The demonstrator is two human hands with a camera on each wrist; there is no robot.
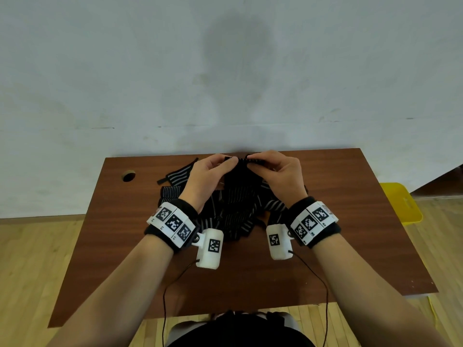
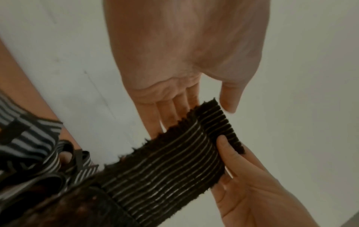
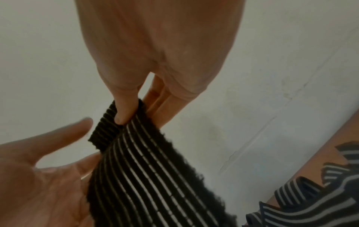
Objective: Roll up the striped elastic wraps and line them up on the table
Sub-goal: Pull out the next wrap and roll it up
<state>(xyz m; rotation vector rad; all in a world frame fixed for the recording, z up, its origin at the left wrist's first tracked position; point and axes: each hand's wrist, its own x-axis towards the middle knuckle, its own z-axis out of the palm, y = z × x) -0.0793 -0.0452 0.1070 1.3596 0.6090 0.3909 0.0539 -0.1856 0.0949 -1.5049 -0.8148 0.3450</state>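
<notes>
I hold one black elastic wrap (image 1: 240, 181) with thin pale stripes up above the table, its top end (image 2: 219, 122) folded over once. My right hand (image 1: 251, 162) pinches that fold, its thumb (image 3: 123, 110) pressing it against the fingers behind. My left hand (image 1: 229, 160) backs the wrap with straight fingers, and its thumb (image 2: 230, 98) stands a little off the fabric. The rest of the strip (image 3: 151, 169) hangs down toward a tangled pile of striped wraps (image 1: 225, 216) on the brown table (image 1: 325, 246).
One more striped wrap (image 1: 178, 175) lies loose at the back left of the pile. A round cable hole (image 1: 129, 176) sits in the table's far left corner. The table backs onto a pale wall. A yellow seat (image 1: 400, 204) stands at the right.
</notes>
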